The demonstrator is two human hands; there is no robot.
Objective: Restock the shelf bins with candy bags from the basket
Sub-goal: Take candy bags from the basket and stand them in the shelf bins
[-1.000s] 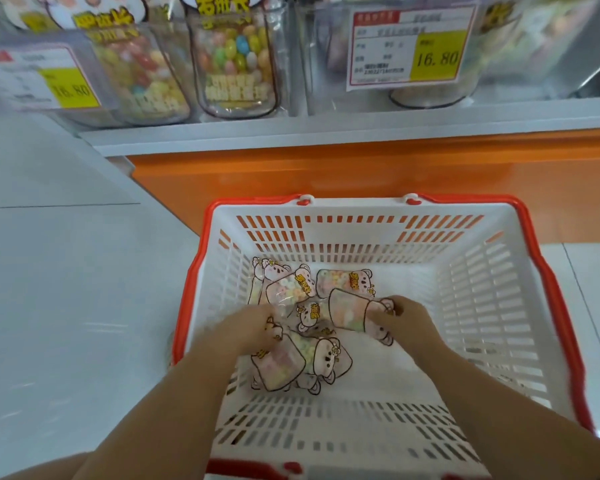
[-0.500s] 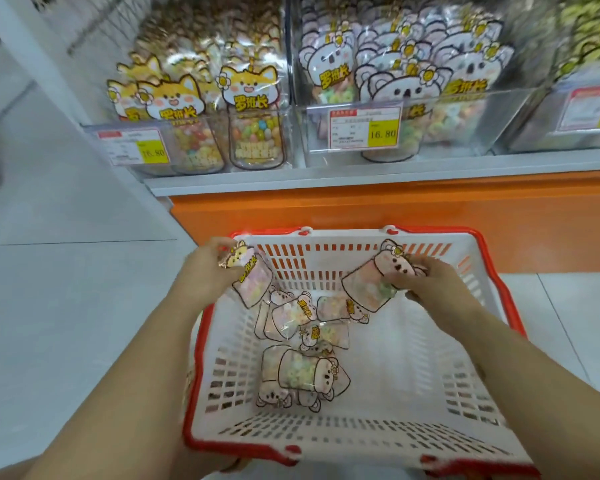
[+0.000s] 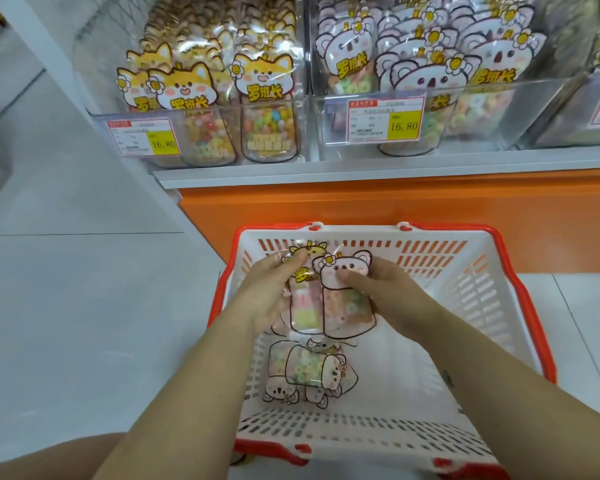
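Shop aisle, white tile floor, shelf bins above an orange plinth. Left hand [image 3: 267,296] clamped on a fox-print bag [image 3: 303,292], right hand [image 3: 381,289] clamped on a koala-print bag [image 3: 347,303], both held together over the basket [image 3: 520,306]. More bags [image 3: 309,372] lie below the hands. Step: sorting the picked pair. Next probably lift: fox bin [image 3: 201,133] up-left, koala bin [image 3: 430,116] straight above.

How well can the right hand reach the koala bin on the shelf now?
Probably yes. The right hand holds a koala bag above the basket, and the koala bin stands straight ahead with an open top; nothing blocks the way up.
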